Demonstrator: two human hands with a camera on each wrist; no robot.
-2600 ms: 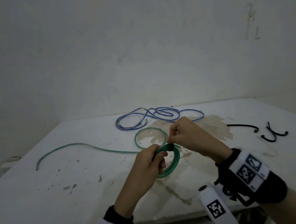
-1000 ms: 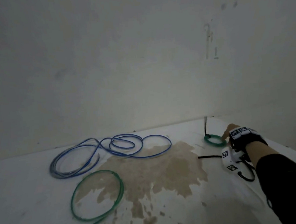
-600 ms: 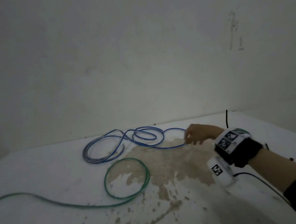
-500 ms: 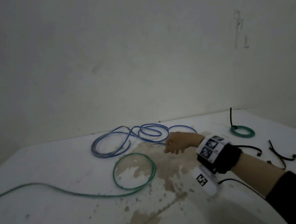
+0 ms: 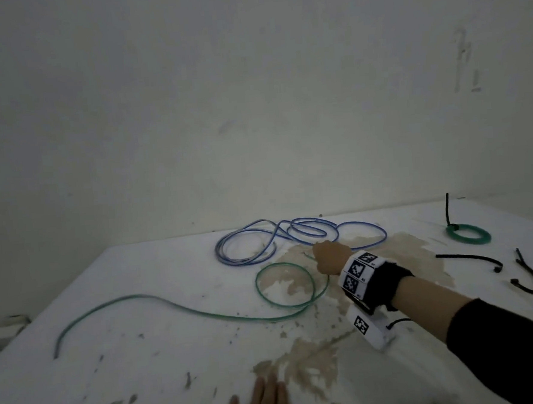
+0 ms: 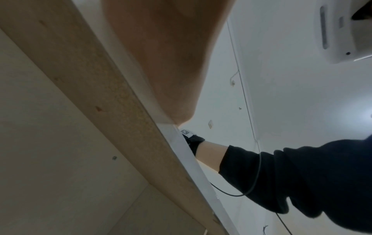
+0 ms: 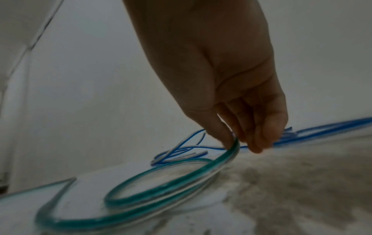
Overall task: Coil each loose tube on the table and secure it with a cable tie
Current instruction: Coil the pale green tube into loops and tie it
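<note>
While the right hand [image 5: 328, 257] was reaching across the table [image 5: 162, 358], its thumb and fingers had closed in a pinch on the near end of the loose green tube [image 7: 171, 182], right at the top of the loop it forms. That made sense to me: grab the free end and you can start winding the rest in. The tube's long tail ran off to the left of that loop, flat on the table, so nothing was coiled yet.

Just beyond the loop lay the blue tube [image 5: 279, 235], a loose tangle, untouched. Well to the right of the loop sat a small green coil [image 5: 468, 234] with a black cable tie [image 5: 447, 209] sticking up from it, so one tube looked done. Two or three spare black ties [image 5: 471, 256] lay near it, hard to count in the dim light.

The left hand [image 5: 262, 402] rested flat at the near edge of the table, fingers straight, holding nothing, probably just bracing while the other arm stretched.

Compared with half a second earlier, the right hand had moved from hovering near the blue tangle down to the green loop and gripped it. A couple of seconds back both hands were together tying the small coil, which has since been set aside on the right.
</note>
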